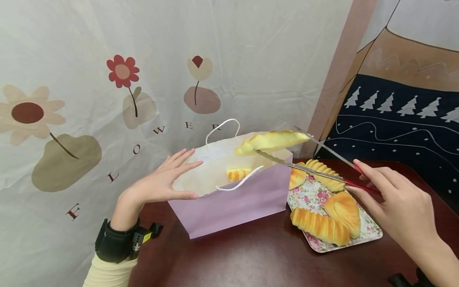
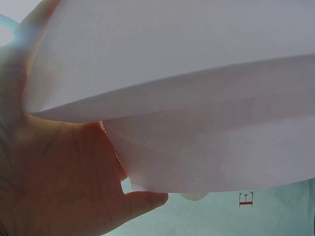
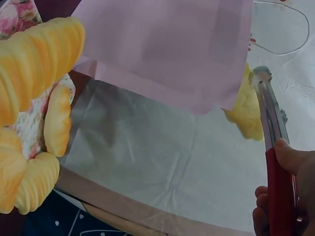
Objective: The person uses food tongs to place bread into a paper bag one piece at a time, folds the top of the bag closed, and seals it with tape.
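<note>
My left hand (image 1: 161, 181) is at the left end of an open lilac paper bag (image 1: 236, 211), its spread, straight fingers touching the rim. From the left wrist view, the bag's paper lies across the palm (image 2: 64, 172). My right hand (image 1: 401, 199) grips metal tongs (image 1: 315, 172) by their red handles. Between the tongs' arms a yellow bread roll (image 1: 276, 140) hangs tilted above the bag's mouth. Beside the tongs' tip, the right wrist view shows that roll (image 3: 247, 110) partly hidden by the bag. Inside the bag lies a browned bread piece (image 1: 237, 174).
Right of the bag, a floral tray (image 1: 317, 197) carries several breads, among them a ridged roll (image 1: 319, 227) at the front. White cord handles (image 1: 240, 184) rise from both bag sides. A printed cloth (image 1: 269, 71) hangs behind the dark red table (image 1: 244, 255).
</note>
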Tool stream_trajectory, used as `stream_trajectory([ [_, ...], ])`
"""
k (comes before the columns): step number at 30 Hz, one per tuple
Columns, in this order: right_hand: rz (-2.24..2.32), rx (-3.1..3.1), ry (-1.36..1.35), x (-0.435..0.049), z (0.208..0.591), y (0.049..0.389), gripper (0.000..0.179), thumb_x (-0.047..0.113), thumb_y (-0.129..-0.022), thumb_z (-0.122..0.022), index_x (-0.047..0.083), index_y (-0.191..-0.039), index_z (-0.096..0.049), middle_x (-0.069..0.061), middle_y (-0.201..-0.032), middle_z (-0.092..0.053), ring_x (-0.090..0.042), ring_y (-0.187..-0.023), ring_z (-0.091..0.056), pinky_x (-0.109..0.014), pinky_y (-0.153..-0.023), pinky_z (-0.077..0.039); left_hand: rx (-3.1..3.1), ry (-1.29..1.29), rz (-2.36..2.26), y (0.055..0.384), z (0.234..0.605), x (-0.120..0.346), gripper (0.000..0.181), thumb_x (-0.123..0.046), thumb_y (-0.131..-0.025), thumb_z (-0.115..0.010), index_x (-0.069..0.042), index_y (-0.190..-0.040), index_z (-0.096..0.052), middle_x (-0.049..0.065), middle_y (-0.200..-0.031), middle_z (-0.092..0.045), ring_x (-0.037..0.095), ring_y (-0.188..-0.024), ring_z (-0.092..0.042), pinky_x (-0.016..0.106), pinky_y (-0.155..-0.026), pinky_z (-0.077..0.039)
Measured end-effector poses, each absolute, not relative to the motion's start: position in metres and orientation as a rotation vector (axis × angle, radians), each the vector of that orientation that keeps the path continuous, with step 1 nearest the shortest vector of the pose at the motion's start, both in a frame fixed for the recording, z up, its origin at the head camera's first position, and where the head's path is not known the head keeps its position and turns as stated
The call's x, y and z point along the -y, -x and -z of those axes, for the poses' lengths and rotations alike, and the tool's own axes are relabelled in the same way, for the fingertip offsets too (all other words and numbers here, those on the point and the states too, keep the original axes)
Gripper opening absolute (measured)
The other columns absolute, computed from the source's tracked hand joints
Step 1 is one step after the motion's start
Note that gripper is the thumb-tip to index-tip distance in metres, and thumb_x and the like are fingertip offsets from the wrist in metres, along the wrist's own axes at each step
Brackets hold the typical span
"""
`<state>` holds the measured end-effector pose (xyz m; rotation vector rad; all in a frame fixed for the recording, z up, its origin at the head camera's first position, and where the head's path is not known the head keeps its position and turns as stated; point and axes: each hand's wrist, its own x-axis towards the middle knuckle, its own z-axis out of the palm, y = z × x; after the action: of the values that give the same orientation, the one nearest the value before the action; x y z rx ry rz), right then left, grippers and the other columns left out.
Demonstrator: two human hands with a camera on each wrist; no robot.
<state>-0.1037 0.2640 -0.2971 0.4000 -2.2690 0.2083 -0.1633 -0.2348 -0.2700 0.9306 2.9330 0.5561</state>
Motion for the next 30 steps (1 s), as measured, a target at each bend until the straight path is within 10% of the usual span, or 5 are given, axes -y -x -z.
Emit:
stream_trajectory([
  [30,-0.3,2.304,-0.372,-0.2658,0.2942,0.1105,0.082,0.072,-0.09,-0.036,0.009,-0.139,-0.058,-0.017,-0.089,-0.067,-0.025,-0.069,-0.057,-0.005,-0.055,-0.035,-2.929,-0.931,-0.555,0.1623,0.269,0.2341,0.082,-0.051,-0.083,-0.076,-0.024,-0.153,-0.042,0.009,-0.168,-0.015,0.035,-0.156,-0.008,0.07,-0.12,-0.005],
])
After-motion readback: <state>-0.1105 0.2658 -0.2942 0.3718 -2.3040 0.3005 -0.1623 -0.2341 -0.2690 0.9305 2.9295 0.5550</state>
